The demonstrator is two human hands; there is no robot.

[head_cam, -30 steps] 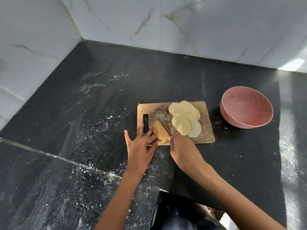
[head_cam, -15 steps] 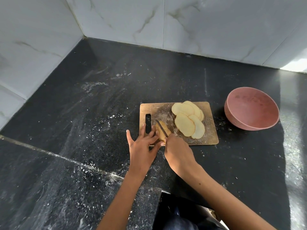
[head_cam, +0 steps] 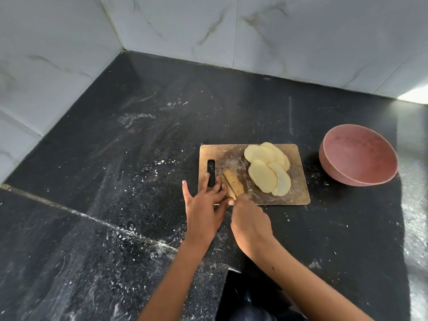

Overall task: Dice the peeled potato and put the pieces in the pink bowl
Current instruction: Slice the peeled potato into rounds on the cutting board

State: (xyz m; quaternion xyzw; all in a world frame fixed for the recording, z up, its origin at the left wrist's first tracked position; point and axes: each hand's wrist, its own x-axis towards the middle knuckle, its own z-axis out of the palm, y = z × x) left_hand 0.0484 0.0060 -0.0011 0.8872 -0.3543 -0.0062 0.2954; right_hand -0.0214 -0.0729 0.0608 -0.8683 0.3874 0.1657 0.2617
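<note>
Closest to us, our right hand [head_cam: 251, 224] is curled round the knife [head_cam: 230, 184]. The handle is hidden in our fist, so only the thin blade shows, lying across the last potato piece [head_cam: 234, 186]. Our left hand [head_cam: 205, 205] lies flat with straight fingers [head_cam: 218, 184] that press on the board and touch that piece from the left.

Here is what could go wrong. Our left fingers are right beside the blade. If the knife slips off the wet, round potato, it could cut them. The piece is small and sits near the front edge of the cutting board [head_cam: 298, 191], so a hard push could shoot it off onto the black tabletop [head_cam: 139, 158].

A bit farther back, the flat potato slices [head_cam: 266, 172] lie in a loose pile on the right half of the board. They are only slices, not little cubes yet. If we bump them, they could slide off.

Farthest to the right sits the pink bowl [head_cam: 359, 156], apart from the board, with no potato in it that we can see. Pieces carried over could drop in the gap.
</note>
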